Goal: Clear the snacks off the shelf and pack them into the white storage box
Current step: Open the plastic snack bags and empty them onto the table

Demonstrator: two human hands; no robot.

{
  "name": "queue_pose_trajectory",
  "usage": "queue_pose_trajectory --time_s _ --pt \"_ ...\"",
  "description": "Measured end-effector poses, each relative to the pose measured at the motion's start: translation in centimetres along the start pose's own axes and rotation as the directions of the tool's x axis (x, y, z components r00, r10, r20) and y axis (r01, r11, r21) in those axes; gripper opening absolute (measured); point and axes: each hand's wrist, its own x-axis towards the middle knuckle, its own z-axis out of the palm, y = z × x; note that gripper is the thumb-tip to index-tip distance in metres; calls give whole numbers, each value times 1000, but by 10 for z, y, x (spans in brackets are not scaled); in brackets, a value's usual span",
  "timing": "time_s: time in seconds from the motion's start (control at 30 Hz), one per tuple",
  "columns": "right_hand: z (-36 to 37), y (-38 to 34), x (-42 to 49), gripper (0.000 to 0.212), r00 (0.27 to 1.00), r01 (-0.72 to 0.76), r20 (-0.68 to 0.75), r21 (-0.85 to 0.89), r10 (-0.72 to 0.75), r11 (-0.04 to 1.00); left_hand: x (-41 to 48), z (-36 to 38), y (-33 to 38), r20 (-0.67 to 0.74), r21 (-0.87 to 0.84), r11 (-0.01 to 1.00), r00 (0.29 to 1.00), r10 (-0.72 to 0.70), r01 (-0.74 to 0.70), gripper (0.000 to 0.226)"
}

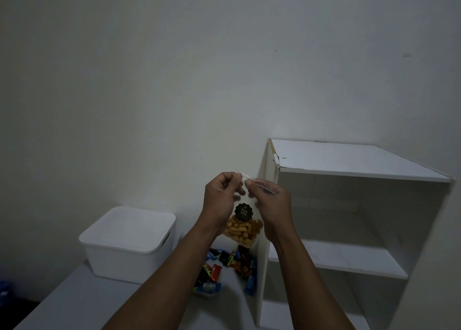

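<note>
We hold a clear snack bag (243, 231) up in the air with both hands, gripping it by its top edge. Our left hand (219, 197) pinches the left part of the plastic between curled fingers and thumb, and our right hand (272, 205) pinches the right part just beside it, so both are clamped on the bag. The bag hangs upright below the hands, its lower half filled with small orange-yellow pieces, and a round black sticker (243, 212) reading "Pang Pang" sits above them. It hangs in front of the left side panel of the white shelf unit (349, 166), which stands to our right with one white shelf board (344, 258) across its middle. Below the bag, a pile of small wrapped sweets (230, 263) in red, blue and dark wrappers lies on the pale table (87, 299), beside the side panel. The white storage box (127, 240) stands on the table to the left of the pile, apart from it, with a flat white lid on top.
</note>
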Motion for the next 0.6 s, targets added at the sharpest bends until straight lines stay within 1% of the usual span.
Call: queue_pose_trajectory --time_s 0.07,0.17,0.2,0.33,0.43,0.5,0.6 --pt "-1 0 0 12 1000 -17 -22 5 18 1000 -3 2 -2 11 8 1000 1000 12 -12 19" --pt "-1 -1 0 6 1000 -8 -1 -6 8 1000 -6 1 -3 54 17 1000 998 23 -24 21" --pt "0 -1 0 3 1000 -1 4 -10 1 1000 -7 2 -3 45 32 999 998 31 -33 21" --pt "4 -3 0 3 1000 5 -8 7 -5 1000 -6 8 -1 -80 87 992 992 102 -95 24" --pt "0 -2 3 3 999 -22 -47 42 24 999 -2 6 0 -145 11 997 987 75 -74 25" --pt "-4 3 3 3 996 -55 -68 56 58 997 0 3 -1 -141 22 998 988 59 -56 26" --pt "-4 9 1 10 990 -112 -75 91 119 990 3 2 -4 -167 24 1000 986 5 -1 28"
